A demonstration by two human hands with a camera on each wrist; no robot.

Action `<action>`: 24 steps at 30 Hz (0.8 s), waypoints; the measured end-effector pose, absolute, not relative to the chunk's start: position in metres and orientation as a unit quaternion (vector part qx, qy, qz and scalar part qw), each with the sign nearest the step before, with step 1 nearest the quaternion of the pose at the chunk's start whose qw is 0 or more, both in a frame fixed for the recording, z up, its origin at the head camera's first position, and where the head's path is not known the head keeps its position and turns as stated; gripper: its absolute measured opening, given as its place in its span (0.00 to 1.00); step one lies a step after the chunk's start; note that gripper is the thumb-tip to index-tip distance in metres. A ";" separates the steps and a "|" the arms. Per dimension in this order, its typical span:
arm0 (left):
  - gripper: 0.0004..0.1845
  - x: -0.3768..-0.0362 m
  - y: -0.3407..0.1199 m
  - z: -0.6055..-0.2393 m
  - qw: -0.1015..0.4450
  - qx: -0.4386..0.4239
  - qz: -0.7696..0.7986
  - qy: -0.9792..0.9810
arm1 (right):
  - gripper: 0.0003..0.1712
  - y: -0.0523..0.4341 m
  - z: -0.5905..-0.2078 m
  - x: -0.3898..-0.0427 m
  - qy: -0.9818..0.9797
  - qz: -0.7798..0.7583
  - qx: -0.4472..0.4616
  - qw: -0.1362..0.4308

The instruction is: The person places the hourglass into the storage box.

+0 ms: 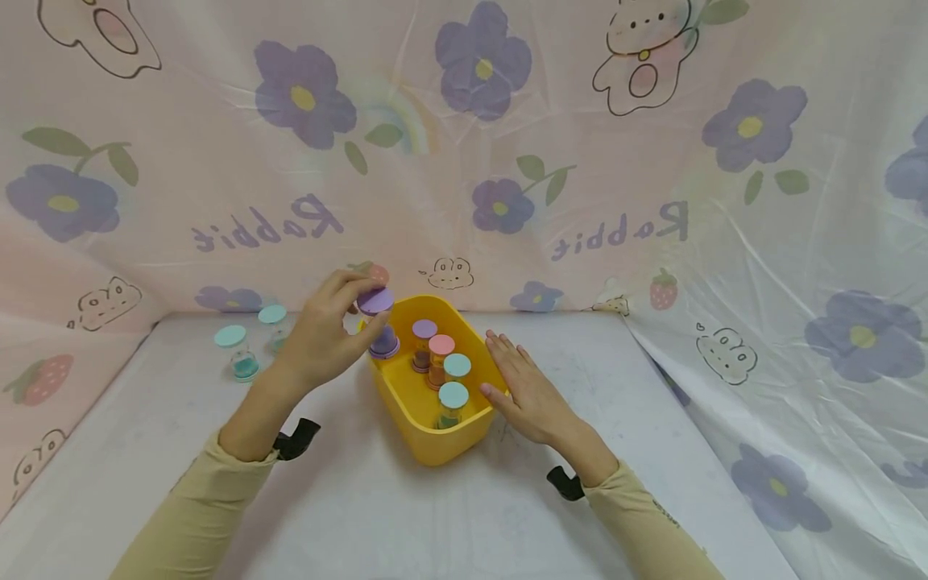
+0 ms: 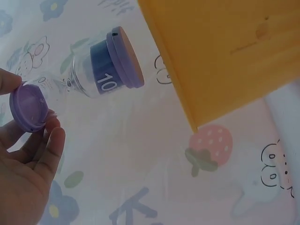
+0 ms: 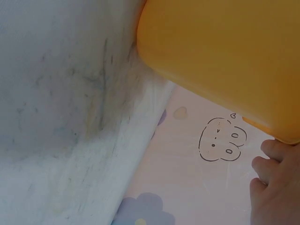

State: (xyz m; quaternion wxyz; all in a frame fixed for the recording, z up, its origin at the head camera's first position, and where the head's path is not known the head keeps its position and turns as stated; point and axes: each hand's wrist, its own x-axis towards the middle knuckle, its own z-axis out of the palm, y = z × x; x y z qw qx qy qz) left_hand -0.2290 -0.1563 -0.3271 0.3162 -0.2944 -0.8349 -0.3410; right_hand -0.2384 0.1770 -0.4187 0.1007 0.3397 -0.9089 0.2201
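Observation:
My left hand [image 1: 328, 330] pinches a purple-capped hourglass [image 1: 384, 341] by its top cap, at the far left rim of the yellow bin [image 1: 406, 439]. Its other cap bears the number 10 on a dark band, as the left wrist view shows, where the hourglass [image 2: 104, 65] has clear glass. My right hand [image 1: 532, 395] lies against the bin's right side with its fingers straight. Inside the bin stand a smaller purple-capped hourglass [image 1: 424, 345], a pink-capped hourglass [image 1: 439, 362] and two with light-blue caps, the nearer hourglass [image 1: 453, 403] by the front wall.
Two teal-capped hourglasses stand on the white table [image 1: 348, 515] left of the bin, the nearer hourglass [image 1: 242, 354] in full view and the farther hourglass [image 1: 272, 322] partly behind my left hand. A patterned cloth [image 1: 406, 201] hangs behind the table and along both sides.

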 end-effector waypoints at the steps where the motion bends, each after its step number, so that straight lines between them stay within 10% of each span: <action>1: 0.21 -0.229 -0.154 -0.327 0.310 -0.298 -0.339 -0.837 | 0.43 0.177 -0.419 -0.239 -0.909 0.220 0.339 0.100; 24: 0.24 -0.242 -0.118 -0.360 0.146 -0.359 -0.256 -0.886 | 0.43 0.177 -0.418 -0.239 -0.908 0.221 0.341 0.099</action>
